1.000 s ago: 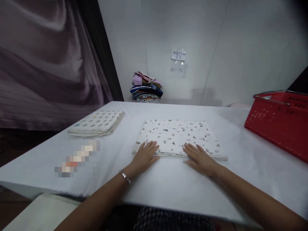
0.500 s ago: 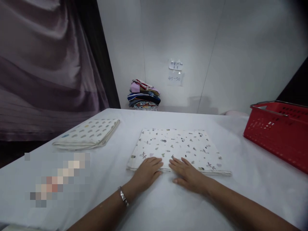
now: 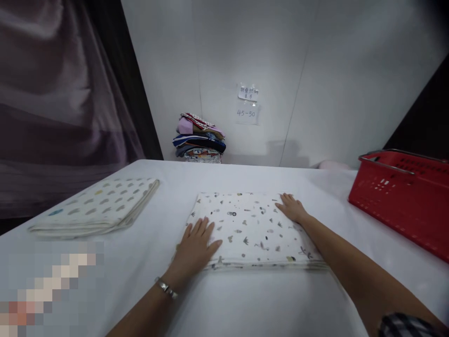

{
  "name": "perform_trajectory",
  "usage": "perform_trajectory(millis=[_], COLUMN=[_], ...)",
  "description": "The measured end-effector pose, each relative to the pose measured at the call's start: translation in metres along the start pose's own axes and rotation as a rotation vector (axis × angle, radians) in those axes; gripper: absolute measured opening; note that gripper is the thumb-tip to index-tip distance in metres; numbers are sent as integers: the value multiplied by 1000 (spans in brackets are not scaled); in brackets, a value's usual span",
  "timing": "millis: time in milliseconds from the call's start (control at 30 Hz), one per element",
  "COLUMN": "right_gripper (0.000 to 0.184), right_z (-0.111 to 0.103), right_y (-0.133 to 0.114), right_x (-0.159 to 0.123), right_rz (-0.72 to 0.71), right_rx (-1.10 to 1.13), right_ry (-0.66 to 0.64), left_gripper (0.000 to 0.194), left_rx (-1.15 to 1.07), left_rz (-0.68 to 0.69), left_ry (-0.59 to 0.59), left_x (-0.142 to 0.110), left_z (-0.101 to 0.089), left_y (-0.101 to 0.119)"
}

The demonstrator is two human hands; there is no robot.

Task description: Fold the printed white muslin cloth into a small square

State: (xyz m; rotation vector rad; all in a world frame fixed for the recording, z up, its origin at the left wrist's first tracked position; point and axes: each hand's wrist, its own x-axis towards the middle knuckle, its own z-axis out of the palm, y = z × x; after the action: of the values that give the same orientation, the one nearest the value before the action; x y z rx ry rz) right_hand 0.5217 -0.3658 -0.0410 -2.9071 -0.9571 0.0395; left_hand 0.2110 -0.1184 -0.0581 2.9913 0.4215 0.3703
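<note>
A folded white cloth with small dark prints (image 3: pixel 245 224) lies flat on the white table (image 3: pixel 245 299) in front of me. My left hand (image 3: pixel 194 245) rests flat on its near left corner, fingers stretched out, a bracelet on the wrist. My right hand (image 3: pixel 292 208) lies flat on the cloth's far right corner, fingers spread, with the forearm running along the right edge. Neither hand holds anything.
A second folded cloth with grey and coloured dots (image 3: pixel 94 210) lies on the table to the left. A red plastic basket (image 3: pixel 403 196) stands at the right. A stack of coloured folded fabrics (image 3: pixel 198 138) sits by the wall behind the table.
My right hand has slid from the cloth's near edge up to its far right corner. My left hand has shifted slightly left along the near edge.
</note>
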Motion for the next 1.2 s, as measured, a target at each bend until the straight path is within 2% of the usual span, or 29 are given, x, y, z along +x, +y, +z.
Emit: perform_trajectory(millis=[100, 167, 267, 333, 400, 433, 533, 633, 700, 867, 1033, 1200], right_gripper=[63, 65, 66, 67, 67, 67, 67, 66, 66, 66, 67, 61], right_z=[12, 16, 19, 20, 21, 22, 24, 25, 21, 9, 13, 11], right_y=[14, 14, 13, 13, 14, 15, 17, 16, 14, 14, 21, 25], right_x=[4, 5, 5, 5, 5, 5, 5, 5, 6, 14, 22, 25], right_rz=[7, 3, -6, -8, -7, -10, -16, -9, -1, 23, 59, 88], right_rx=[8, 12, 12, 1, -14, -21, -37, -46, -45, -26, 40, 246], right_ry=[-8, 1, 9, 14, 17, 17, 16, 16, 9, -27, -33, 2], left_gripper=[62, 63, 68, 71, 70, 70, 74, 79, 80, 80, 81, 77], left_rx=[-7, -37, -86, -65, -14, 7, 18, 28, 46, 77, 57, -56], left_rz=[-9, -45, -126, -91, -53, -75, -242, -303, -310, -325, -320, -351], left_ry=[-50, -140, -209, -120, -57, -55, -153, -196, -212, -228, -221, -196], left_x=[-1, 6, 36, 66, 95, 108, 127, 128, 126, 127, 127, 131], left_z=[-5, -14, -30, -37, -35, -31, -12, 3, 6, 6, 8, 4], left_y=[0, 1, 5, 7, 4, 0, -17, -28, -30, -28, -28, -29])
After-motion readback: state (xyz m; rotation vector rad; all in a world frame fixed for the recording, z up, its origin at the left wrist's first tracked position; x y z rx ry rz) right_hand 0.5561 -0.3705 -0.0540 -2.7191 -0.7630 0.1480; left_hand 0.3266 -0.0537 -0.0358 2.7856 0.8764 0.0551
